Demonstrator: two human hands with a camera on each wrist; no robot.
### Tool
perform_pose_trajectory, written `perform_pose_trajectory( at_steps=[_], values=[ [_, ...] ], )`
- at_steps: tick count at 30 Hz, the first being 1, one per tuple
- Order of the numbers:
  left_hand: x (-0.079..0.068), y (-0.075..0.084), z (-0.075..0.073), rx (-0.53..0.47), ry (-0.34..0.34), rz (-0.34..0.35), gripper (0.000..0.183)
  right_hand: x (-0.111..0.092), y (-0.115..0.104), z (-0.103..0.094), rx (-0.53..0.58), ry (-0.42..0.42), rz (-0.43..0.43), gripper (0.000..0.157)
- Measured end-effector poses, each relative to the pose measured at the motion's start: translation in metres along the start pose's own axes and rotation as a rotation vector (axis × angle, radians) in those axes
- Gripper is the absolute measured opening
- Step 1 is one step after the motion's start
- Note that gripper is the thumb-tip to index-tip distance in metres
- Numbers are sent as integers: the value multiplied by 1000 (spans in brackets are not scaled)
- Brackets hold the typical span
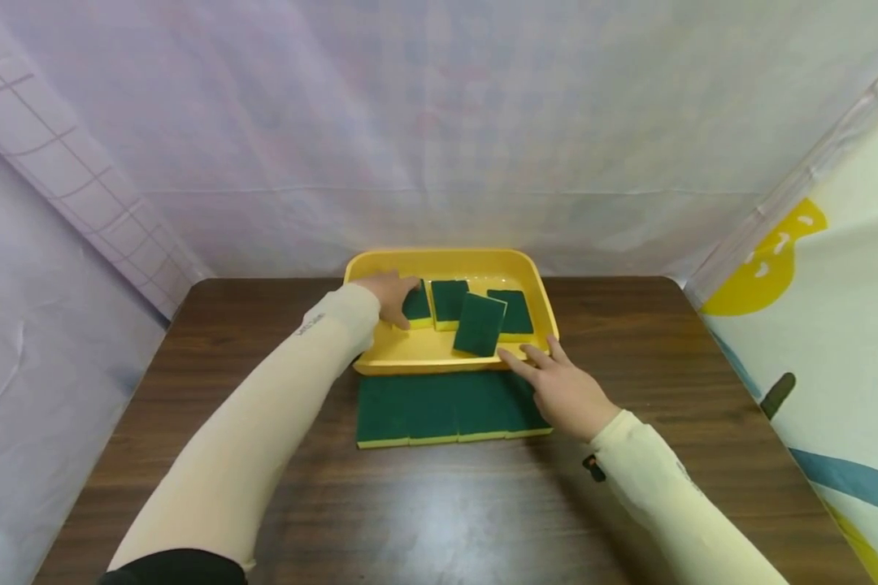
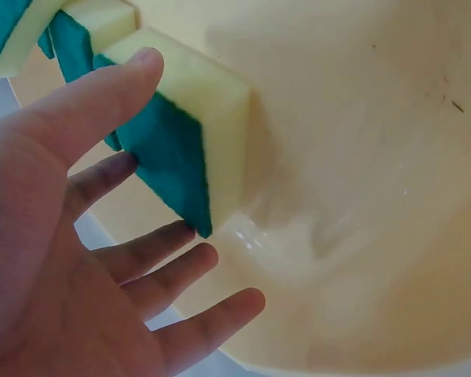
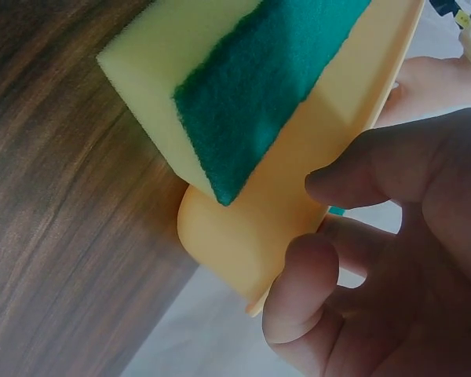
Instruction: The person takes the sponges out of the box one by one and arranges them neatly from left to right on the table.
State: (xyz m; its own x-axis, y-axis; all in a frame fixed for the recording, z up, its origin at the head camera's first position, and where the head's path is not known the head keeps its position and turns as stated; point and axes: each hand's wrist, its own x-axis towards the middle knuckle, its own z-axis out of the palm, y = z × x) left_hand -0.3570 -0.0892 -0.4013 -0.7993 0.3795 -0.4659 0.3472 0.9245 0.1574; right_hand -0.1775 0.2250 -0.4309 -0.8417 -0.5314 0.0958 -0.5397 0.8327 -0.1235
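Observation:
My left hand [image 1: 389,297] reaches over the left end of a yellow tray [image 1: 446,262]. Its fingers are spread beside a green-and-yellow scouring sponge [image 2: 173,157], and the thumb lies over that sponge's edge; whether it touches is hard to tell. Two more sponges, the middle one [image 1: 449,299] and the right one [image 1: 515,312], lie in the tray, with a tilted sponge [image 1: 480,325] between them. My right hand [image 1: 567,396] hovers at the tray's front right corner with loosely bent fingers, holding nothing, near the end sponge [image 3: 251,102] of a row outside.
Several sponges form a row [image 1: 432,408], green side up, along the tray's front on a dark wooden table [image 1: 439,504]. A pale curtain [image 1: 439,146] hangs right behind the tray, and a patterned cloth [image 1: 849,341] hangs at the right.

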Motion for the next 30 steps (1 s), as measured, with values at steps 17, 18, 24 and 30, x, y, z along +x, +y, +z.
perform_pose_trajectory(
  at_steps=[17, 18, 24, 30],
  values=[
    [-3, -2, 1, -30, 35, 46, 76, 1, -5, -5, -4, 4, -12, 69],
    [-3, -2, 1, -38, 37, 42, 77, 1, -6, -5, -5, 1, -10, 69],
    [-3, -5, 0, -76, 76, 64, 75, 1, -6, -7, -5, -7, 0, 70],
    [-22, -1, -8, -93, 139, 122, 75, 1, -7, -9, 5, -13, 4, 70]
  ],
)
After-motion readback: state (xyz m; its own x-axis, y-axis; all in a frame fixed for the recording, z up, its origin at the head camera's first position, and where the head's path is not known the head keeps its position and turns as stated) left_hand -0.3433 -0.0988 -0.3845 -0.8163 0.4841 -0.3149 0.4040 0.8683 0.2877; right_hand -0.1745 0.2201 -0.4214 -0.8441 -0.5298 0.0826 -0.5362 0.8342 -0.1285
